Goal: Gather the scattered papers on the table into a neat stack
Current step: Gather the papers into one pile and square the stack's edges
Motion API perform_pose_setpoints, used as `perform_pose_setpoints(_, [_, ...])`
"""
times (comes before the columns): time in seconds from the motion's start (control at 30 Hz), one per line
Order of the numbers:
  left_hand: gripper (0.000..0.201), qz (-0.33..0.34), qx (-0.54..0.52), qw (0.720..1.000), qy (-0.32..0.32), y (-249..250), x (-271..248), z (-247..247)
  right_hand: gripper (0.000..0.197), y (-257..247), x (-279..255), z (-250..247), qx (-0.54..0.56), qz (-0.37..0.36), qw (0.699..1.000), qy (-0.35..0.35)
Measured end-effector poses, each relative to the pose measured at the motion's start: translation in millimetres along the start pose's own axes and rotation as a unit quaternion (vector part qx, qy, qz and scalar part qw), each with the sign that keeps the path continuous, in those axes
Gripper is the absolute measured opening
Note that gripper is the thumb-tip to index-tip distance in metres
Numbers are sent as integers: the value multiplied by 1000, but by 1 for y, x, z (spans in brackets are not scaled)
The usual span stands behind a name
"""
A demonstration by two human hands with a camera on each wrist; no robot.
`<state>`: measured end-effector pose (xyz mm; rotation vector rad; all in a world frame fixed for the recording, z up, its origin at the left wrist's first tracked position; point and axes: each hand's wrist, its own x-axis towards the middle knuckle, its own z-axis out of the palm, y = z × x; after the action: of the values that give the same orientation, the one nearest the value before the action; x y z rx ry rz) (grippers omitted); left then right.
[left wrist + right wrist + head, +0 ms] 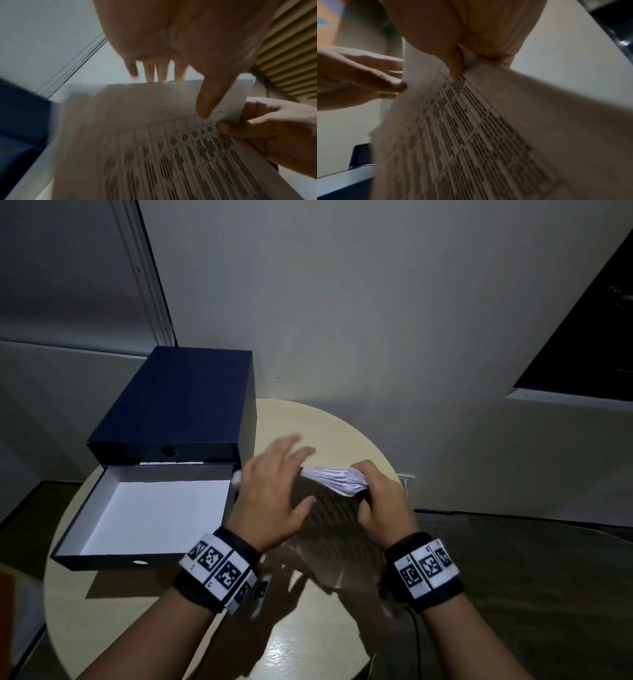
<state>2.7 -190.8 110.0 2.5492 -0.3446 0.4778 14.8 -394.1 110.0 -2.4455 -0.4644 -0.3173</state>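
A sheaf of printed papers (330,529) stands on edge above the round beige table (308,645), its fanned top edge (329,478) lit. The sheets carry tables of dark text (171,155) (471,128). My right hand (383,501) grips the sheaf's top right corner, thumb on the near face (457,65). At the sheaf's top left, my left hand (274,491) is open and blurred. Its fingers (154,71) lie straight past the top edge, and its thumb (205,105) sits against the near face.
A dark blue box (178,402) sits at the table's left back. Its white-lined drawer (68,556) is pulled out toward me, just left of my left hand. A wall rises close behind the table. Bare tabletop lies in front of my wrists.
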Motion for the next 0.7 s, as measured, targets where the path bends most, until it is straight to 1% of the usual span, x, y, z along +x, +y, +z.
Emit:
perform_pose_setpoints(0.03, [51, 12, -34, 998, -49, -1, 5, 1, 44, -6, 5, -5, -32, -28, 999, -33])
perform_pose_setpoints(0.07, [41, 3, -81, 993, -81, -2, 7, 0, 42, -9, 8, -9, -60, -52, 995, -56])
perform_pose_setpoints(0.1, [35, -18, -121, 989, -87, -8, 9, 3, 40, -11, 9, -13, -83, -70, 992, -61])
perform_pose_setpoints(0.13, [32, -41, -142, 986, -79, -14, 8, 5, 36, -10, 8, -15, -97, -82, 991, -46])
perform_pose_setpoints(0.17, [32, -61, -160, 983, -68, -19, 6, 6, 35, -6, 6, -18, -107, -76, 991, -18])
perform_pose_setpoints(0.2, [35, -79, -178, 979, -59, -26, 2, 8, 42, 3, 1, -20, -122, -52, 991, 18])
perform_pose_setpoints(0.23, [42, -97, -204, 973, -46, -30, -1, 8, 56, 16, -7, -21, -142, -2, 989, 49])
perform_pose_setpoints(0.27, [48, -123, -253, 959, -34, -31, -6, 9, 71, 29, -16, -22, -141, 64, 985, 79])
perform_pose_setpoints(0.3, [54, -154, -307, 939, -19, -31, -9, 7, 84, 43, -26, -25, -90, 143, 980, 101])
perform_pose_setpoints(0.33, [56, -180, -371, 911, -4, -29, -13, 6, 95, 58, -36, -27, 21, 221, 968, 117])
perform_pose_setpoints(0.37, [54, -200, -427, 882, 7, -28, -16, 3, 103, 72, -45, -29, 167, 285, 936, 124])
perform_pose_setpoints(0.4, [48, -211, -475, 854, 14, -24, -19, 1, 104, 86, -54, -26, 306, 324, 886, 127])
perform_pose_setpoints(0.43, [40, -225, -497, 838, 23, -24, -21, 2, 99, 95, -60, -25, 399, 344, 841, 118])
perform_pose_setpoints(0.47, [33, -238, -510, 826, 25, -25, -22, 4, 87, 105, -65, -21, 443, 357, 816, 97])
perform_pose_setpoints(0.5, [28, -256, -525, 811, 25, -26, -23, 6, 66, 108, -67, -17, 452, 362, 812, 68])
perform_pose_setpoints(0.53, [24, -275, -538, 796, 22, -30, -24, 11, 44, 108, -68, -12, 445, 364, 817, 43])
perform_pose_setpoints(0.57, [24, -291, -543, 787, 17, -32, -26, 14, 29, 108, -69, -7, 437, 361, 823, 32])
perform_pose_setpoints(0.6, [26, -293, -517, 804, 13, -39, -29, 21, 22, 109, -70, -2, 425, 357, 831, 36])
perform_pose_setpoints(0.63, [30, -290, -476, 830, 9, -44, -32, 26, 20, 110, -72, 1, 406, 358, 839, 51])
perform_pose_setpoints(0.67, [37, -282, -450, 847, 6, -47, -36, 32, 22, 112, -74, 5, 384, 364, 846, 70])
perform_pose_setpoints(0.7, [42, -281, -440, 852, 15, -55, -41, 40, 27, 113, -77, 7, 372, 370, 847, 84])
